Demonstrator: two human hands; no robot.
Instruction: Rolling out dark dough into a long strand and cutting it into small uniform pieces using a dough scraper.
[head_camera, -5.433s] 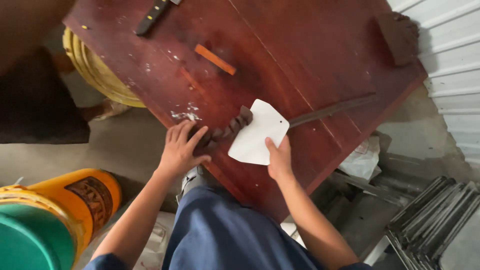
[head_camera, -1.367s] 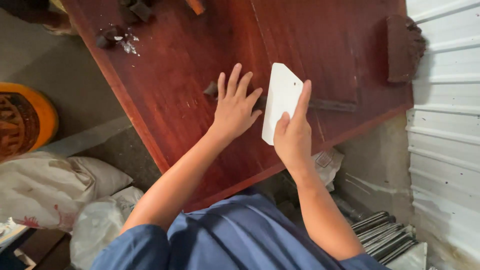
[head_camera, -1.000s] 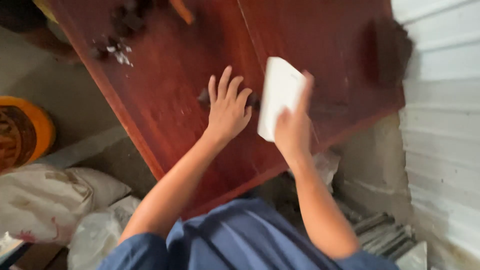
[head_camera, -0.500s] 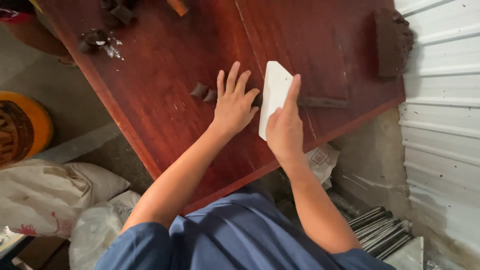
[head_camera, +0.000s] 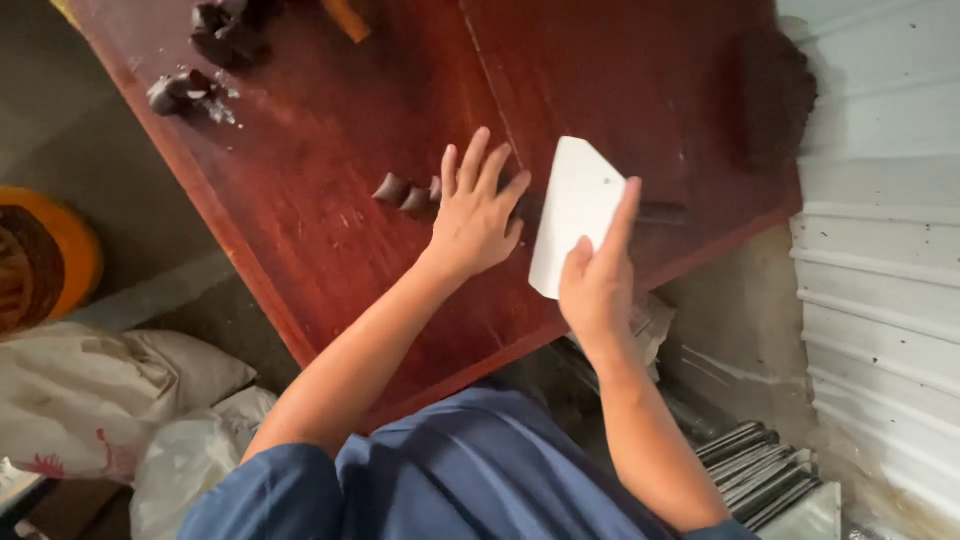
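My left hand (head_camera: 472, 215) lies flat with fingers spread on the brown clay roll (head_camera: 405, 194) to keep it from sliding on the red board (head_camera: 300, 210). My right hand (head_camera: 597, 275) pinches the white scraper (head_camera: 575, 205), edge down beside my left fingertips.
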